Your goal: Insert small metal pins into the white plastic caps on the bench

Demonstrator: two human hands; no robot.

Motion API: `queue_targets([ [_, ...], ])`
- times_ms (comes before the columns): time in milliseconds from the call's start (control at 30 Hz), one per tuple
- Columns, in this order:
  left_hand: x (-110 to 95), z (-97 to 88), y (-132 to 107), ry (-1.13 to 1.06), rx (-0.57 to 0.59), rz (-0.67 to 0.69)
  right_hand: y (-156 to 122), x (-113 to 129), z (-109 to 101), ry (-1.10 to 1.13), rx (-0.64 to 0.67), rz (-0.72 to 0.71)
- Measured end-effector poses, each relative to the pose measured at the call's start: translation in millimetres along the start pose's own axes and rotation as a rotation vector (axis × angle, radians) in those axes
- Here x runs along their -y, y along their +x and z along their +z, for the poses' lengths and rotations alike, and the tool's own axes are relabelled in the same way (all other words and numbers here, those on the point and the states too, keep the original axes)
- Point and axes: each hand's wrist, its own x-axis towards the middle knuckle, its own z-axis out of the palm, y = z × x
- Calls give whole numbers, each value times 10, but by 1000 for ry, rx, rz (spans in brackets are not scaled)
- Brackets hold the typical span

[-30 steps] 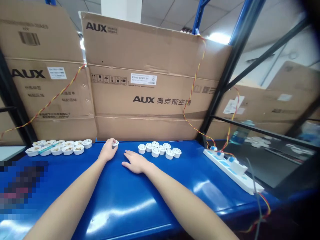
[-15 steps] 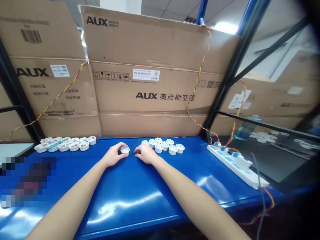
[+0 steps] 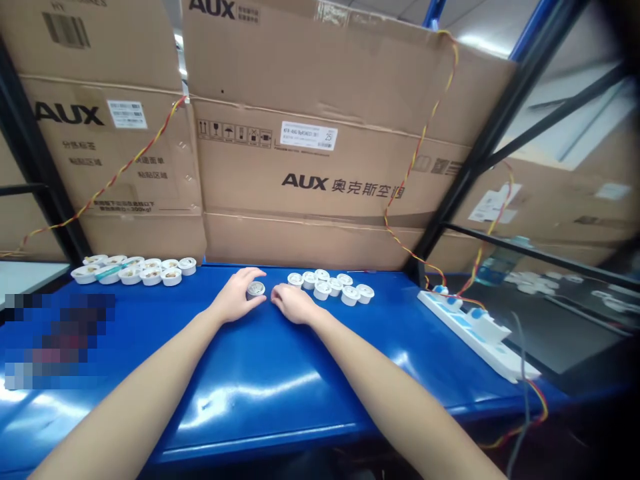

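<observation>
My left hand (image 3: pixel 237 298) curls around a small white round cup (image 3: pixel 256 289) that stands on the blue table (image 3: pixel 250 380). My right hand (image 3: pixel 293 303) rests beside it on the table, fingers curled, fingertips a little to the right of the cup, with nothing seen in them. Just right of that hand lies a cluster of several white cups (image 3: pixel 333 285). Another row of several white cups (image 3: pixel 135 270), some with brownish contents, sits at the far left back of the table.
Large AUX cardboard boxes (image 3: pixel 320 167) stand along the back edge. A white power strip (image 3: pixel 477 333) with red-yellow wires (image 3: pixel 415 167) lies at the right. A black shelf frame (image 3: pixel 480 147) borders the right side. A blurred patch covers the left.
My left hand has brought the cup from the back toward the middle of the table. My right hand went from lying flat to curled, close beside the cup.
</observation>
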Motion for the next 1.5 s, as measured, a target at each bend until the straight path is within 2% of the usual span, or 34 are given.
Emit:
queue_targets([
  [167,-110,-29,68,161,11,160,20,37,-55,420,-73,-23],
  [367,-118,-33,78,251,-78,241,-3,151,-73,692,15,104],
  [433,-123,-34,68,267,-101,236,-5,172,-66,757,13,134],
  [633,-171,-24,55,232,-189,145,20,190,-81,805,-101,141],
  [800,-117,-19,63,192,-160,84,27,191,-76,700,-159,67],
  [900,20,16,38,154,-107,-89,26,163,-49,506,-229,46],
  [967,117,47,14,131,16,-208,23,135,-32,385,-244,39],
  [1033,176,69,-6,112,80,-255,18,110,-24,299,-244,23],
  [1100,181,77,-14,91,94,-248,13,97,-27,234,-261,-1],
  [1233,88,75,-5,54,106,-136,2,109,-51,126,-292,-58],
  [1500,-18,72,15,77,143,-37,-24,176,-105,-102,-214,-118],
])
